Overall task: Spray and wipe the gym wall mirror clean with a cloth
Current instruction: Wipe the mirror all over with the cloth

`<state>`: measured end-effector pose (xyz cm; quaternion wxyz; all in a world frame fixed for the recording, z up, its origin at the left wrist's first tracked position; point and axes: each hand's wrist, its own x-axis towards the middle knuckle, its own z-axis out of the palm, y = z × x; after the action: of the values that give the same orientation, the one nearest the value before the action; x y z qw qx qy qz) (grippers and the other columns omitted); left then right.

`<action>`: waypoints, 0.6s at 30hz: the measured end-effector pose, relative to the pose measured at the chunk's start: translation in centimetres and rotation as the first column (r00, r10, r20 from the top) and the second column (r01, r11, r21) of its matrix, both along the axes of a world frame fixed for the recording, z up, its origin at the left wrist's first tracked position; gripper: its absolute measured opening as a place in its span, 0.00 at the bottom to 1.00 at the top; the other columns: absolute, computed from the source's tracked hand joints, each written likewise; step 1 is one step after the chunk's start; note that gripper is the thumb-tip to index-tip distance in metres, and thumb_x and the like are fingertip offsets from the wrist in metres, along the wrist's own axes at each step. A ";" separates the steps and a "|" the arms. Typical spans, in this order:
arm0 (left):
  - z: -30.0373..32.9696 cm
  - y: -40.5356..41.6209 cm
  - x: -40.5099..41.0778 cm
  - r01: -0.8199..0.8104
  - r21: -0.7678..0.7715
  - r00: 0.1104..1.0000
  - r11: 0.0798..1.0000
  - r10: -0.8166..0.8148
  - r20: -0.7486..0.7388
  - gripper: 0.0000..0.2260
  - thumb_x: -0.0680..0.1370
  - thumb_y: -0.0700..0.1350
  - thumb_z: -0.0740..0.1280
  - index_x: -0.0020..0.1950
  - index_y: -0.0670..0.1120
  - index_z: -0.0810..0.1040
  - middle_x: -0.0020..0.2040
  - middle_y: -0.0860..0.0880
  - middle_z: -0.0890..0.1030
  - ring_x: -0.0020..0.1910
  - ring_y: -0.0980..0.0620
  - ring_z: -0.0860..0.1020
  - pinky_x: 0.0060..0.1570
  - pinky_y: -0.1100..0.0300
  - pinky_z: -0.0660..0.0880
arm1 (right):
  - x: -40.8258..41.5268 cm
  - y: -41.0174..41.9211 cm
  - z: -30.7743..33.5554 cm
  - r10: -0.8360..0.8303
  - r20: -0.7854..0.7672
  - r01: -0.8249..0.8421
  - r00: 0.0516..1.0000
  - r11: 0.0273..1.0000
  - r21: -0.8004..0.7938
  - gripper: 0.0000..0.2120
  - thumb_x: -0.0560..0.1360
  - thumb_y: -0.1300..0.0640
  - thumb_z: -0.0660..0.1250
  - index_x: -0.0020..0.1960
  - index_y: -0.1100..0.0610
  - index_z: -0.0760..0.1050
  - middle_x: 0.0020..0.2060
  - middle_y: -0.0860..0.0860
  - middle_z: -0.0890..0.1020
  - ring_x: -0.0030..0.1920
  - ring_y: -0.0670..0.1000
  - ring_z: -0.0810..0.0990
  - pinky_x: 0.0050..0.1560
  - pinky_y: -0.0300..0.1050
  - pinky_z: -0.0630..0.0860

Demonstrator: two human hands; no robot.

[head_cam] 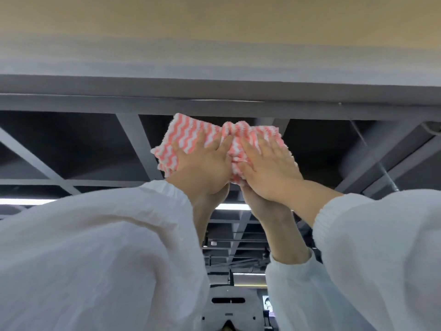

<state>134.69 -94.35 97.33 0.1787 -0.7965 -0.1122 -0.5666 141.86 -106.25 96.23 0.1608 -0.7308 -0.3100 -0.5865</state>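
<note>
Both hands, left hand (202,168) and right hand (267,168), are pressing the striped cloth (191,134) flat against the mirror (71,149), near its top edge. Fingers are lying straight and spread, probably for even pressure.

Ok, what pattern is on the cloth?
Pink and white wavy stripes on the cloth, clearest in the head view.

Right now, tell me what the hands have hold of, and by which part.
Nothing is gripped. Both hands, left and right, press the striped cloth flat against the mirror near its top edge, fingers straight, one on each half.
</note>
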 end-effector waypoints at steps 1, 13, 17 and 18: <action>-0.6 1.5 -0.8 -0.010 -0.008 1.000 1.000 0.010 -0.004 0.25 0.83 0.54 0.44 0.76 0.56 0.34 0.77 0.55 0.38 0.76 0.46 0.37 0.69 0.32 0.42 | -0.8 1.6 -0.6 0.006 -0.002 -0.006 1.000 1.000 -0.007 0.29 0.81 0.41 0.44 0.75 0.43 0.31 0.76 0.48 0.34 0.75 0.53 0.32 0.75 0.54 0.38; -6.7 11.6 -6.1 -0.093 -0.008 0.995 0.996 0.093 -0.040 0.26 0.80 0.57 0.39 0.75 0.55 0.32 0.77 0.53 0.38 0.76 0.47 0.36 0.70 0.34 0.43 | -6.2 12.7 -6.7 -0.111 0.093 0.117 0.989 0.992 -0.057 0.31 0.82 0.44 0.42 0.76 0.54 0.30 0.75 0.51 0.32 0.74 0.54 0.30 0.75 0.54 0.36; -8.9 12.0 -6.2 -0.094 -0.052 0.994 0.994 0.091 -0.052 0.25 0.81 0.56 0.38 0.75 0.53 0.32 0.77 0.52 0.36 0.75 0.48 0.35 0.70 0.35 0.41 | -7.1 13.4 -8.8 -0.130 0.121 0.144 0.984 0.984 -0.110 0.30 0.82 0.45 0.41 0.77 0.56 0.32 0.75 0.54 0.34 0.75 0.55 0.31 0.74 0.54 0.34; -9.5 12.0 -6.1 -0.097 -0.062 0.994 0.993 0.094 -0.050 0.25 0.81 0.55 0.37 0.76 0.52 0.32 0.77 0.52 0.36 0.75 0.48 0.35 0.70 0.34 0.40 | -7.1 13.3 -9.3 -0.132 0.122 0.148 0.984 0.981 -0.125 0.30 0.82 0.45 0.42 0.77 0.57 0.33 0.75 0.55 0.34 0.75 0.55 0.32 0.74 0.55 0.34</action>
<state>128.56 -82.33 87.81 0.1827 -0.8087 -0.1640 -0.5345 134.72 -92.92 86.89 0.0519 -0.7257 -0.3051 -0.6145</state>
